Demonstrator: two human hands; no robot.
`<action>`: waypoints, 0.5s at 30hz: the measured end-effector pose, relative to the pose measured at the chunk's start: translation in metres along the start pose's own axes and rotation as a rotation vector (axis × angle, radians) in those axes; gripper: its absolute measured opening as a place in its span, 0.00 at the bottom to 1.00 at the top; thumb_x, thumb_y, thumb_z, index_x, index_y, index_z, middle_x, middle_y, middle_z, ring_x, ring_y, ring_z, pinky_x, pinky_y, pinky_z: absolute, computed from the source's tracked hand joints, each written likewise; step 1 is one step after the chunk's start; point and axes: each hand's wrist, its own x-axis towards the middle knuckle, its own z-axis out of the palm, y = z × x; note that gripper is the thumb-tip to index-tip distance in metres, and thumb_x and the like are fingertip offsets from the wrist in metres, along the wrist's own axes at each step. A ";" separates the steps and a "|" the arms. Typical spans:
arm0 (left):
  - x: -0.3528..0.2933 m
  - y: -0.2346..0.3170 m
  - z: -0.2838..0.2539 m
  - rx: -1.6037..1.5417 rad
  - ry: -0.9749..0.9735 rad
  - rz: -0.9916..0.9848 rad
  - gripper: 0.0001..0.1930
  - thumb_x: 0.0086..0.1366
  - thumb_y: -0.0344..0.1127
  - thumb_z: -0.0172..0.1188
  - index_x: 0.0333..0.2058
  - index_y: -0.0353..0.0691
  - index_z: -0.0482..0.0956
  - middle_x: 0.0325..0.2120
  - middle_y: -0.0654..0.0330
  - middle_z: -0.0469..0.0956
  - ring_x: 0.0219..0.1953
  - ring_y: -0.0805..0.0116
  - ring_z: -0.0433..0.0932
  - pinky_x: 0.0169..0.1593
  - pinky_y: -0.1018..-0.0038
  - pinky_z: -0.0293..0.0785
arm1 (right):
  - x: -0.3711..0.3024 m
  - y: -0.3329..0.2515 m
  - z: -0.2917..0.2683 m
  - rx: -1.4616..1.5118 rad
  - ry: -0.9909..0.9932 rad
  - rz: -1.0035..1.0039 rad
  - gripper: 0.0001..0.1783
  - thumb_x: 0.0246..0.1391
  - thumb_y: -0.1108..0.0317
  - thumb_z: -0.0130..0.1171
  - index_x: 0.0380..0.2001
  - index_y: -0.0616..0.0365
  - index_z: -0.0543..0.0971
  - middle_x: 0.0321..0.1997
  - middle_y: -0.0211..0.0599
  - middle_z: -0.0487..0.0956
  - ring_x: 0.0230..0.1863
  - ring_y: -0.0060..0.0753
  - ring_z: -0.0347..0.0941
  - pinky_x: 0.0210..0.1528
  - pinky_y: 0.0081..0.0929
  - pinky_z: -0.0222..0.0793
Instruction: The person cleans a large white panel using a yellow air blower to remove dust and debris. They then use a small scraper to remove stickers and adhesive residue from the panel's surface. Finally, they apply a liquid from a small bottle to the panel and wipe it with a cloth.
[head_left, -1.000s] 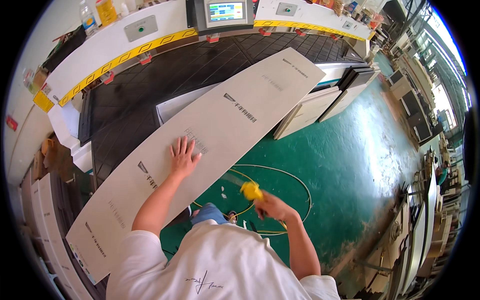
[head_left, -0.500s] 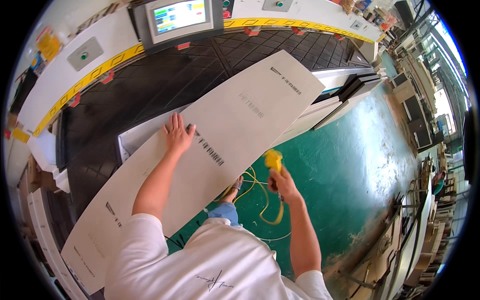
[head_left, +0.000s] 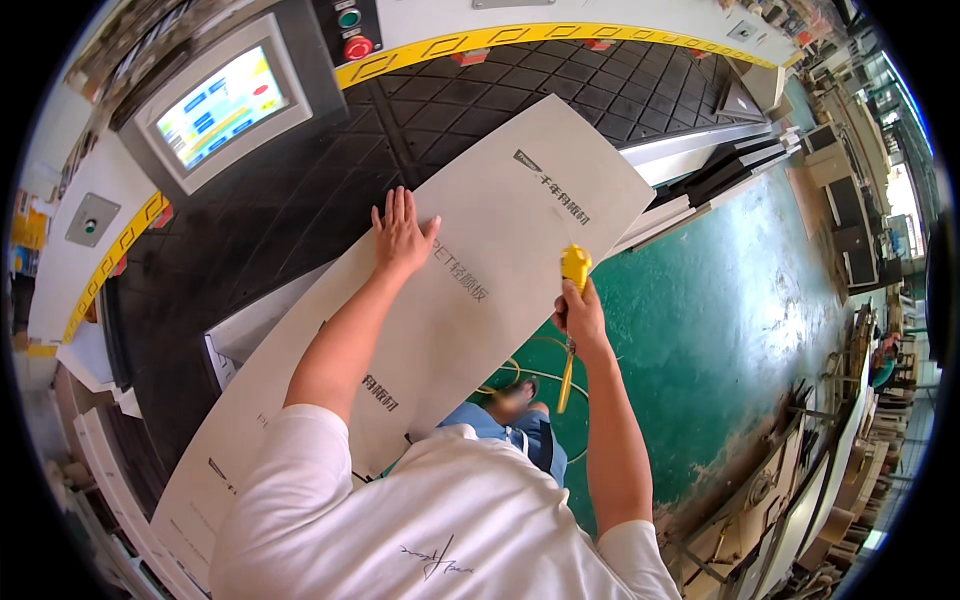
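Head view: my left hand [head_left: 402, 236] steadies a long board [head_left: 455, 335], my right hand [head_left: 583, 315] grips a yellow tool [head_left: 575, 263].
The board lies slantwise over the edge of the dark counter [head_left: 300, 210], its near side above the green floor [head_left: 690, 330]. My left hand is spread flat by its far edge; my right is closed round the tool's handle, its head against or just above the near edge, I can't tell which. Pressing on the overhang could tip or slide the board; a loose yellow hose [head_left: 565, 388] could snag a foot [head_left: 512, 398]. The board looks smooth, stiff, pale and matt; the counter is grooved in diamonds, the floor glossy.
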 end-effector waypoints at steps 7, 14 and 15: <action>0.054 0.053 0.018 0.016 -0.017 0.018 0.42 0.74 0.61 0.45 0.73 0.32 0.53 0.76 0.50 0.50 0.79 0.56 0.44 0.77 0.47 0.38 | 0.073 -0.033 -0.028 -0.199 -0.245 0.138 0.16 0.72 0.56 0.52 0.52 0.56 0.70 0.26 0.28 0.73 0.20 0.21 0.70 0.22 0.22 0.65; 0.153 0.152 0.050 0.026 0.005 0.048 0.43 0.74 0.61 0.45 0.73 0.32 0.53 0.76 0.50 0.50 0.79 0.56 0.44 0.77 0.49 0.38 | 0.161 -0.075 -0.090 0.031 0.193 -0.049 0.15 0.71 0.56 0.51 0.49 0.57 0.70 0.25 0.27 0.72 0.21 0.20 0.71 0.21 0.24 0.65; 0.168 0.166 0.055 0.025 0.003 0.071 0.43 0.74 0.62 0.45 0.73 0.32 0.53 0.76 0.50 0.50 0.79 0.56 0.44 0.78 0.49 0.38 | 0.168 -0.078 -0.104 -0.047 0.157 -0.055 0.16 0.71 0.55 0.51 0.48 0.58 0.70 0.24 0.29 0.73 0.21 0.21 0.71 0.23 0.27 0.66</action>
